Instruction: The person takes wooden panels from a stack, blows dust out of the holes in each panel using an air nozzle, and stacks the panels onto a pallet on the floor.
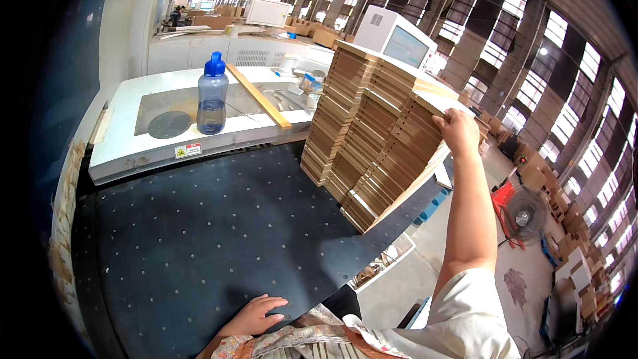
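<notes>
Tall stacks of flat wood boards [379,139], brown at their edges and pale on top, stand side by side at the right of the black table [199,226]. My right hand [460,134] reaches to the near right stack, its fingers curled over the edge of the white-faced top board [446,102]. The board still lies on the pile; part of its edge is hidden by my fingers. At the table's front edge, close to my body, my left hand [256,316] rests palm down with fingers spread and nothing in it.
Beyond the table, a white machine bed [119,134] bears a blue-capped water bottle [212,96] and a yellow wood strip [259,96]. A monitor [404,43] stands behind the stacks. On the floor to the right are a fan [523,216] and a bin of scraps [385,262].
</notes>
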A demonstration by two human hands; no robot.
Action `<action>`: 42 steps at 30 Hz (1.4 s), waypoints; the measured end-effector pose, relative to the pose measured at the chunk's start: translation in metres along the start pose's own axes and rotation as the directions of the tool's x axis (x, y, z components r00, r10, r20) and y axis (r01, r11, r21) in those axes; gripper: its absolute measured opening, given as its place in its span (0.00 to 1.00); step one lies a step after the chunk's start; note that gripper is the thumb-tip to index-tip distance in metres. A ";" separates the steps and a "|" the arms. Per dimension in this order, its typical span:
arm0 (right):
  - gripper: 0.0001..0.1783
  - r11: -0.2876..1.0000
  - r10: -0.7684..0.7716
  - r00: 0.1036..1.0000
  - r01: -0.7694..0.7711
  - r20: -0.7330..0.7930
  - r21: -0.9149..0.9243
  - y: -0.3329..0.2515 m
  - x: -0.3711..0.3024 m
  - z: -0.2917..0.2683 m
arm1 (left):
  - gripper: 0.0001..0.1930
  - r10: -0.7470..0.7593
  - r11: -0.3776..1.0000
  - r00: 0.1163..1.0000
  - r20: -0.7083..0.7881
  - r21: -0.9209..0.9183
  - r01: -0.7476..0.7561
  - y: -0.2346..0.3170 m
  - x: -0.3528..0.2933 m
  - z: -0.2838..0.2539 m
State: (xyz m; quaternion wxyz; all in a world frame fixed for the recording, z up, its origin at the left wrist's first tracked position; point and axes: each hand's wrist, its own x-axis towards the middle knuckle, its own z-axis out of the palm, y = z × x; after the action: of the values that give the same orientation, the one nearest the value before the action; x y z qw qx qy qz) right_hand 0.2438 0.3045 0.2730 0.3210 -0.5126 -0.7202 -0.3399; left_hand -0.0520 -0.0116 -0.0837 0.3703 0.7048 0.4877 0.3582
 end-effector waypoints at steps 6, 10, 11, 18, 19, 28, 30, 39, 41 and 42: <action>0.13 0.937 -0.316 0.858 0.348 -0.405 0.005 -0.050 -0.028 -0.039 | 0.21 -0.078 0.996 0.992 0.100 -0.037 0.082 -0.007 0.017 0.000; 0.14 0.766 -0.391 0.675 0.616 -0.625 0.186 -0.133 -0.048 -0.080 | 0.31 -0.047 0.795 0.991 -0.124 -0.605 -0.039 0.044 0.035 -0.034; 0.14 0.691 -0.350 0.658 0.662 -0.666 0.291 -0.152 -0.064 -0.078 | 0.34 -0.003 0.733 0.984 -0.178 -0.670 -0.119 0.067 0.038 -0.050; 0.10 -0.046 -0.636 0.428 0.810 -0.642 0.585 -0.263 -0.201 -0.110 | 0.32 -0.014 -0.008 0.808 -0.589 -0.808 -0.589 0.110 0.005 -0.071; 0.08 -0.238 -0.649 0.388 0.713 -0.654 0.659 -0.267 -0.221 -0.107 | 0.31 -0.093 0.086 0.783 -0.615 -0.788 -0.609 0.089 -0.014 -0.069; 0.33 -0.686 -0.607 0.683 -0.708 0.406 0.164 -0.197 -0.287 0.025 | 0.29 -0.454 0.063 0.624 -0.636 -0.721 -0.690 0.010 -0.162 -0.017; 0.32 -0.782 -0.594 0.779 -0.618 0.200 0.085 -0.209 -0.295 0.054 | 0.30 -0.503 0.120 0.580 -0.641 -0.716 -0.687 0.013 -0.176 -0.011; 0.22 -0.684 -0.714 0.415 -0.583 0.564 -0.437 -0.280 -0.338 0.070 | 0.35 -0.353 0.421 0.525 -0.774 -0.633 -0.650 0.019 -0.225 -0.038; 0.21 -0.648 -0.737 0.376 -0.628 0.561 -0.431 -0.291 -0.333 0.068 | 0.37 -0.307 0.377 0.539 -0.785 -0.620 -0.688 0.025 -0.201 -0.050; 0.21 -0.644 -0.743 0.373 -0.624 0.556 -0.442 -0.299 -0.333 0.066 | 0.37 -0.434 0.249 0.471 -0.768 -0.605 -0.756 0.021 -0.187 -0.054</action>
State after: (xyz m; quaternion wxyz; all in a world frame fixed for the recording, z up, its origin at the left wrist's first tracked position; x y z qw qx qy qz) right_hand 0.0395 0.1124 -0.0817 -0.2269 0.1069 0.1634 -0.9541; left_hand -0.1401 -0.1859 -0.0675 0.3598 0.0974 0.1768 0.9109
